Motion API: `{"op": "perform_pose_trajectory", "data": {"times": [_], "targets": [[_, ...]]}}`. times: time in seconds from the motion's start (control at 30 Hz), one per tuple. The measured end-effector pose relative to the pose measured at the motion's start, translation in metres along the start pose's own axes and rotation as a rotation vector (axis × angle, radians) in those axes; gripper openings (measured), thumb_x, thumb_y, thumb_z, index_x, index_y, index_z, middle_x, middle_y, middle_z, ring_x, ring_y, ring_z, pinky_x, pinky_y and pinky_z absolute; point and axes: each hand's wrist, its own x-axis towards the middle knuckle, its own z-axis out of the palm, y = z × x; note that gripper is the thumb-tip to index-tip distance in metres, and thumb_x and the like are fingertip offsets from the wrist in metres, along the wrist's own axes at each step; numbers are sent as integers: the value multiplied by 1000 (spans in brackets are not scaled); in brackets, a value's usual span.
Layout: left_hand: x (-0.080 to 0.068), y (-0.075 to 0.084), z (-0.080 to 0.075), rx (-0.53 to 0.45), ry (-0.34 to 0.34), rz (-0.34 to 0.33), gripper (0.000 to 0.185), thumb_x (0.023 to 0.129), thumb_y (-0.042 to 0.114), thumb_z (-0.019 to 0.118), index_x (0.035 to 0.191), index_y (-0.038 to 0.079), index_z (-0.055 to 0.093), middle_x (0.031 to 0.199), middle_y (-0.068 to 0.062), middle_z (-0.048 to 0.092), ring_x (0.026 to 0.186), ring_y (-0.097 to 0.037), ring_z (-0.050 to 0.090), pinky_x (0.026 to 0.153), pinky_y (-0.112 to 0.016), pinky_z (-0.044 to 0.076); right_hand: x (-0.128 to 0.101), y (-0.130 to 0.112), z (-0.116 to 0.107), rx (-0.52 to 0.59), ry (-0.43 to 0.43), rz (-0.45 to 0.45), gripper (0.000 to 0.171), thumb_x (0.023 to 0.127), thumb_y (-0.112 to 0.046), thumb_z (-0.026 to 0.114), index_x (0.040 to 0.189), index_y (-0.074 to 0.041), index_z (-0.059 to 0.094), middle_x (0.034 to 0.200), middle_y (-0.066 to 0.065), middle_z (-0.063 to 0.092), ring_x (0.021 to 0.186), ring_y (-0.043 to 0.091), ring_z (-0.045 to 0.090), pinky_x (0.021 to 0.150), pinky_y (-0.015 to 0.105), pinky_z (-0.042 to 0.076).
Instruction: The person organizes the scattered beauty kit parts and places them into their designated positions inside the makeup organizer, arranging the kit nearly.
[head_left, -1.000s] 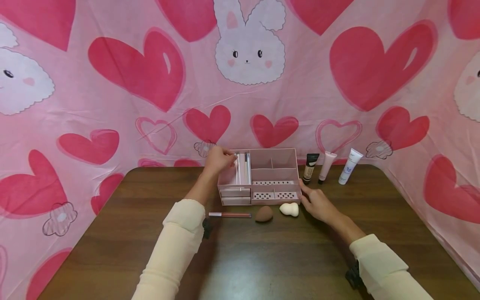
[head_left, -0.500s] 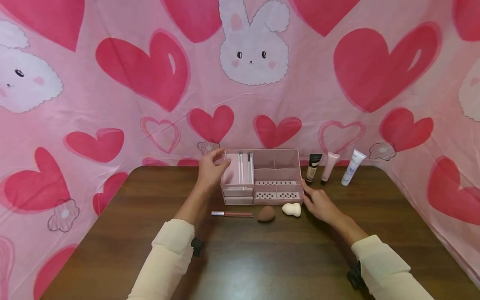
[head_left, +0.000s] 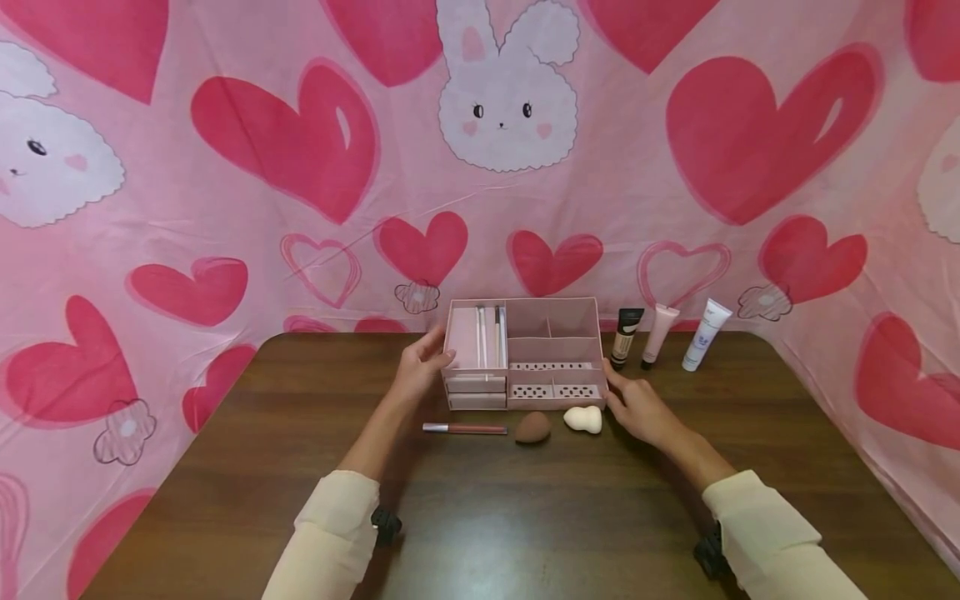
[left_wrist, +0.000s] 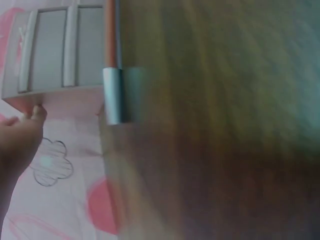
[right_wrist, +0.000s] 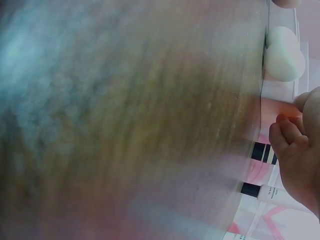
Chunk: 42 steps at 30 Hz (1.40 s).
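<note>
A pink makeup organizer (head_left: 551, 354) stands at the back of the table, with two small drawers (head_left: 477, 392) at its lower left. Slim white and dark-tipped brushes (head_left: 482, 337) stand in its left compartment. My left hand (head_left: 418, 367) touches the organizer's left side, fingers extended. On the opposite side, my right hand (head_left: 639, 408) rests its fingers against the right wall. A lip gloss tube (head_left: 465, 429), a brown makeup sponge (head_left: 532, 427) and a cream makeup sponge (head_left: 583, 419) lie in front of the organizer.
Right of the organizer stand a black-capped tube (head_left: 626, 337), a pink tube (head_left: 660, 335) and a white tube (head_left: 707, 335). A pink cloth (head_left: 600, 192) with hearts and rabbits hangs behind the wooden table (head_left: 525, 517).
My left hand has withdrawn from the brushes in the left compartment, leaving them there. It has moved left and down to the organizer's side. The right hand stays at the right wall.
</note>
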Motion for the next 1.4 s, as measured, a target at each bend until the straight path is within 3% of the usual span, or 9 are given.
{"op": "perform_pose_trajectory", "data": {"times": [0.1, 0.27, 0.53, 0.67, 0.93, 1.07, 1.17, 1.33, 1.4], "targets": [[-2, -7, -5, -11, -44, -14, 62, 97, -3, 54, 155, -8, 31, 162, -26, 32, 150, -36, 35, 123, -33, 36, 0, 0, 0, 0, -1, 2, 56, 94, 1, 63, 144, 18, 42, 128, 38, 61, 82, 25, 60, 77, 47, 56], [-2, -13, -9, -37, -111, -40, 61, 100, 0, 51, 157, -3, 28, 166, -21, 29, 139, -27, 44, 98, -8, 46, 0, 0, 0, 0, 3, 1, 56, 94, 2, 62, 144, 18, 41, 112, 33, 69, 75, 23, 59, 71, 40, 52], [1, -14, -11, -106, -162, -34, 61, 101, -4, 46, 158, -6, 22, 169, -21, 18, 111, 1, 54, 90, -6, 49, 0, 0, 0, -3, 11, -3, 56, 94, 3, 62, 143, 19, 41, 122, 38, 64, 74, 23, 59, 70, 40, 53], [4, -16, -12, -142, -192, -26, 61, 101, -6, 43, 158, -6, 21, 167, -25, 21, 100, 7, 57, 88, -7, 50, 0, 0, 0, -3, 10, 0, 56, 94, 2, 62, 143, 19, 41, 122, 38, 64, 76, 24, 59, 69, 40, 53], [7, -19, -19, -173, -252, -15, 64, 101, -7, 44, 159, -5, 19, 165, -29, 24, 110, 4, 55, 96, -9, 50, -1, 0, 1, -3, 11, 4, 56, 95, 1, 62, 144, 18, 41, 123, 37, 64, 80, 24, 62, 76, 47, 59], [10, -22, -22, -175, -283, -8, 65, 100, -7, 44, 159, -5, 17, 167, -28, 20, 113, 3, 54, 98, -8, 49, 0, 0, 2, -7, 19, 8, 56, 95, 2, 62, 144, 18, 41, 130, 39, 59, 97, 33, 69, 86, 55, 60], [10, -23, -23, -190, -270, -13, 65, 99, -8, 44, 159, -5, 18, 167, -27, 20, 118, -2, 53, 98, -9, 49, 0, -1, 4, 0, 11, 4, 56, 95, 2, 62, 144, 18, 40, 134, 39, 55, 107, 40, 68, 90, 58, 58], [12, -23, -22, -215, -273, -20, 67, 99, -8, 44, 160, -5, 16, 169, -23, 17, 136, -17, 44, 102, -9, 48, 2, -2, 1, 4, -4, 11, 56, 95, 3, 62, 145, 17, 41, 135, 38, 54, 108, 42, 68, 91, 60, 57], [14, -23, -21, -229, -273, -13, 67, 99, -9, 44, 160, -5, 15, 170, -22, 16, 136, -16, 45, 102, -9, 48, 5, -2, -2, -6, -4, 6, 56, 94, 3, 63, 144, 17, 42, 134, 38, 56, 103, 39, 69, 90, 59, 57]]}}
